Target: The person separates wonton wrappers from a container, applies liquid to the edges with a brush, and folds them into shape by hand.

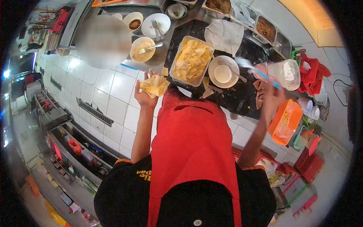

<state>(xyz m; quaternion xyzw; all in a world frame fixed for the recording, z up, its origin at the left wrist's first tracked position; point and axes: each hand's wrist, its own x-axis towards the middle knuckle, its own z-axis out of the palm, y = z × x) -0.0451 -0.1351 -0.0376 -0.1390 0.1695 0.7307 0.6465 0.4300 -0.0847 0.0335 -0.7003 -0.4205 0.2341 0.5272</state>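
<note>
My left hand (146, 97) holds a folded yellow wrapper (155, 86), left of a tray (192, 82) heaped with yellow wrappers (191, 58). In my right hand (271, 90), raised over the right side of the black work surface, is a blue-handled utensil (269, 78) whose pale end is blurred by motion. Below that utensil's level lies a brown cloth (260, 92). Near the middle, a small white cup (222, 73) sits in a white bowl (216, 81) with a spoon (240, 76). Beside my right hand stands a clear container (277, 71) with white contents.
An orange basket (280, 139) is at the right, near stacked cups (314, 112). A bowl with a fork (137, 56) and a plate with cutlery (162, 22) stand at the upper left. White paper (224, 34) and metal food pans (265, 28) lie toward the back.
</note>
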